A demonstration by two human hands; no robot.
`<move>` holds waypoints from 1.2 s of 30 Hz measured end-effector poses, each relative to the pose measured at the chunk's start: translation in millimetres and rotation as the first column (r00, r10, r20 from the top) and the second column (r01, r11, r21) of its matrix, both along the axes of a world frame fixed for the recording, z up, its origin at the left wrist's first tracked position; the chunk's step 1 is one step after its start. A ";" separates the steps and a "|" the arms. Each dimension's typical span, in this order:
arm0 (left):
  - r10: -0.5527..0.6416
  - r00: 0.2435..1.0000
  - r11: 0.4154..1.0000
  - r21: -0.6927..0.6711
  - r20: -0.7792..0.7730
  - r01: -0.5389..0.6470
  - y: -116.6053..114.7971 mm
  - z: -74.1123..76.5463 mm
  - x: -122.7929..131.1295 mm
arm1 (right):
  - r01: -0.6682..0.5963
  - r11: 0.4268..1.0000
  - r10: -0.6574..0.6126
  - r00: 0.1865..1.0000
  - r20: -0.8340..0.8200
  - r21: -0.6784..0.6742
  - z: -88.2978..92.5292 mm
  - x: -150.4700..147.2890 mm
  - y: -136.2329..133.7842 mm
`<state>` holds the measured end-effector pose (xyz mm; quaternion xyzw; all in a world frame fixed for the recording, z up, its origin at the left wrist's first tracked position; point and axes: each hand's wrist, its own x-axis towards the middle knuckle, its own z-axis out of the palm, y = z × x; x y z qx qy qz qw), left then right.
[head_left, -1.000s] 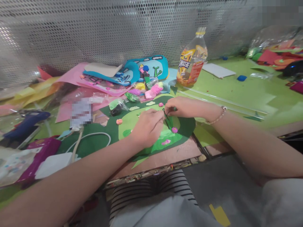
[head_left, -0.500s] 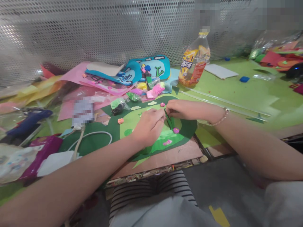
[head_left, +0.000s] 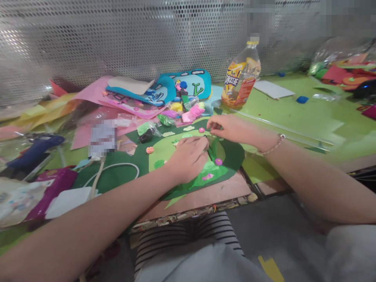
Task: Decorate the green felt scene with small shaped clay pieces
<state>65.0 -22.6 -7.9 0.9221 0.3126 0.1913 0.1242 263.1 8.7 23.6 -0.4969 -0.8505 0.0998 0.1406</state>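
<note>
My left hand (head_left: 190, 158) lies with its fingers stretched over a craft picture made of a dark green sheet (head_left: 235, 158) with a light green centre. Its fingertips touch near a dark green stem-like strip (head_left: 214, 149). Just above the strip, my right hand (head_left: 223, 126) is raised, fingers loosely bent and apart, with nothing visible in them. A pink clay flower (head_left: 201, 130) sits close to the right fingertips. On the picture are also a purple flower (head_left: 218, 161), an orange flower (head_left: 149, 150) and a pink bow-like piece (head_left: 208, 177). What lies under my left palm is hidden.
Bagged clay (head_left: 192, 112) and blue craft pictures (head_left: 194, 84) lie behind the sheet. A drink bottle (head_left: 241, 78) stands at the back, near clear rods (head_left: 282, 125). To the left are a white cable (head_left: 117, 165) and a purple packet (head_left: 53, 188). A perforated metal panel (head_left: 117, 39) rises behind.
My right hand has lifted up and away from the green strip, its fingers loosening. My left hand has flattened and shifted slightly right onto the picture.
</note>
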 end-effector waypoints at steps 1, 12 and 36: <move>-0.014 1.000 1.000 0.007 -0.015 0.014 -0.5 -0.1 0.1 | 0.015 1.000 -0.015 1.000 -0.022 0.000 0.1 0.0 0.3; -0.002 0.987 0.999 0.047 -0.161 0.010 -3.2 3.8 1.7 | 0.044 0.999 -0.044 0.979 -0.201 -0.005 -1.5 -3.5 0.0; 0.003 0.976 0.997 0.073 -0.216 0.013 -4.5 0.5 0.3 | 0.045 0.969 -0.136 0.918 -0.372 -0.242 5.5 -7.5 -3.7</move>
